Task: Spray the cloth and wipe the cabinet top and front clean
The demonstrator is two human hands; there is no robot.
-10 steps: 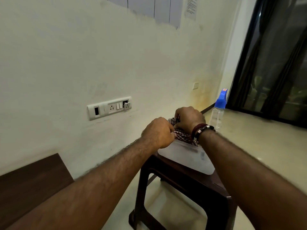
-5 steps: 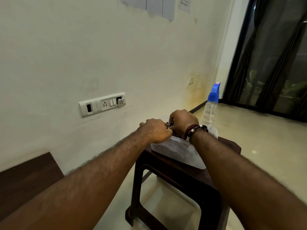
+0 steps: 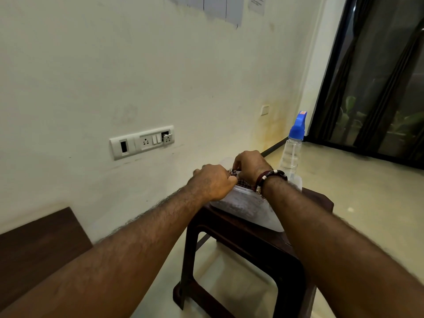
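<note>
While both hands bunch the checked cloth over a clear tub on the stool, the left hand and right hand pinch it between them. I judge this the readying step; next comes reaching for the spray bottle just beyond the right wrist.

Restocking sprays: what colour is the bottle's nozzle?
Blue, on a clear bottle; head view.
</note>
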